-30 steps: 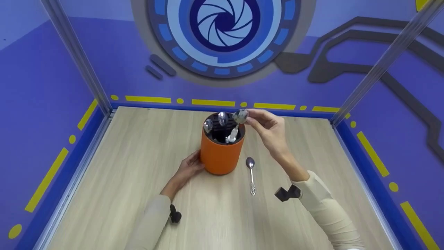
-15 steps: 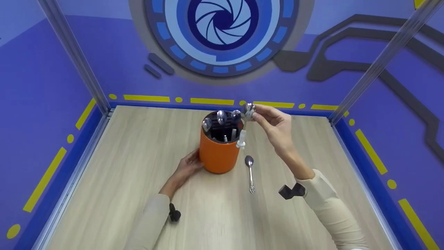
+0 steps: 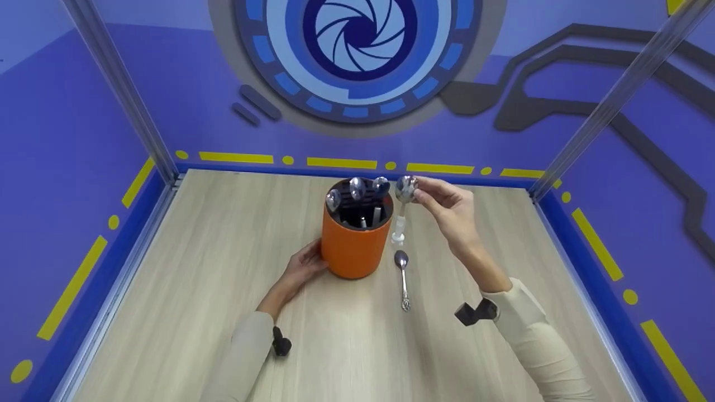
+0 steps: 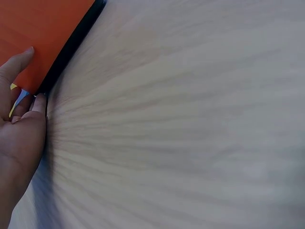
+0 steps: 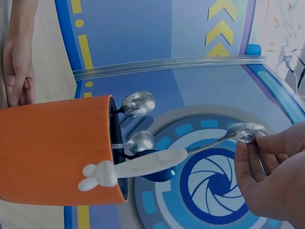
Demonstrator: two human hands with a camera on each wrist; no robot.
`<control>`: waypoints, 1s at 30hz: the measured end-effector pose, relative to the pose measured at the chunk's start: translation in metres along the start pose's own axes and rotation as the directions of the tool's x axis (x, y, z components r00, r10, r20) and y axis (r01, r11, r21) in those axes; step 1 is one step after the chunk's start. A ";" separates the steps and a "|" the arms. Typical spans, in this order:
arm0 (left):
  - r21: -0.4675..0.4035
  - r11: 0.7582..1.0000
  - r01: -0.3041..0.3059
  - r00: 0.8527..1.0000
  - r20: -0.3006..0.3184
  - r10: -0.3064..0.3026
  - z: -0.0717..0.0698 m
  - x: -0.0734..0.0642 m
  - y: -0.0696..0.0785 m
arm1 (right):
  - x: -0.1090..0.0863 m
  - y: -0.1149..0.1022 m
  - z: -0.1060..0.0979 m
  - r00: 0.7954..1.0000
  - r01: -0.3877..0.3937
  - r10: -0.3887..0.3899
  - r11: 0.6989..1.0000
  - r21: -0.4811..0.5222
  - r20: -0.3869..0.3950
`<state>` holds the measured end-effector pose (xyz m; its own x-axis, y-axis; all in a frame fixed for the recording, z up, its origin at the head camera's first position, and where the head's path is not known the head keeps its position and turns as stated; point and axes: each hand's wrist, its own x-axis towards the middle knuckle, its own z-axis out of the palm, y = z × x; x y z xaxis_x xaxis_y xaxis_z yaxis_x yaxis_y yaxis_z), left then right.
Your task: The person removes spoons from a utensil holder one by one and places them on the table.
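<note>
An orange utensil holder (image 3: 353, 251) with a black inner rim stands upright on the table. My left hand (image 3: 303, 271) holds its lower left side, thumb on the orange wall in the left wrist view. Several spoons stand in it, bowls up, among them a spoon (image 3: 357, 188) at the back. Just right of the holder, my right hand (image 3: 449, 215) pinches a spoon (image 3: 406, 188) by its bowl between thumb and fingers. That spoon's white handle (image 5: 147, 164), ending in a small animal-head shape, hangs down outside the holder. Below it, a metal spoon (image 3: 403, 279) with an ornate handle lies on the table.
The wooden table (image 3: 223, 234) is walled by blue printed panels (image 3: 184, 95) at the back and sides. Metal posts (image 3: 603, 106) stand at the rear corners. Dark wrist cameras (image 3: 476, 312) stick out from both sleeves.
My right hand has lifted the white-handled spoon out of the holder, moved it right, then lowered it slightly beside the rim. My left hand stays at the holder.
</note>
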<state>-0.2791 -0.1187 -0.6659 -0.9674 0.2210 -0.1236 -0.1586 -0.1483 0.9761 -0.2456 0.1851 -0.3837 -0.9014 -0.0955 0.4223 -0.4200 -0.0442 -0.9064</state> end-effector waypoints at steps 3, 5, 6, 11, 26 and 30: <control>0.002 1.000 0.002 1.000 -0.006 -0.002 0.000 -0.001 0.001 | -0.001 0.005 -0.003 0.999 -0.042 0.041 0.999 -0.007 -0.014; -0.004 1.000 0.005 1.000 -0.009 -0.005 0.000 -0.002 0.001 | -0.001 0.010 -0.006 0.998 -0.062 0.062 0.998 -0.007 -0.023; -0.004 1.000 0.008 1.000 -0.012 -0.008 0.001 -0.003 0.001 | -0.001 0.012 -0.007 0.997 -0.070 0.070 0.998 0.000 -0.026; -0.003 1.000 0.006 1.000 -0.006 -0.006 0.001 -0.002 0.002 | -0.001 0.023 -0.012 0.993 -0.108 0.109 0.994 0.026 -0.038; -0.061 0.998 0.021 0.999 0.025 -0.020 0.000 -0.003 0.000 | -0.006 0.057 -0.030 0.967 -0.254 0.250 0.964 -0.075 -0.054; -0.058 0.998 0.014 1.000 0.020 -0.012 0.000 -0.003 0.001 | -0.007 0.065 -0.036 0.958 -0.287 0.283 0.953 -0.097 -0.054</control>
<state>-0.2766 -0.1195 -0.6650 -0.9612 0.2420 -0.1321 -0.1830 -0.2014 0.9623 -0.2701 0.2189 -0.4458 -0.9877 -0.0503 0.1482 -0.1519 0.0816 -0.9850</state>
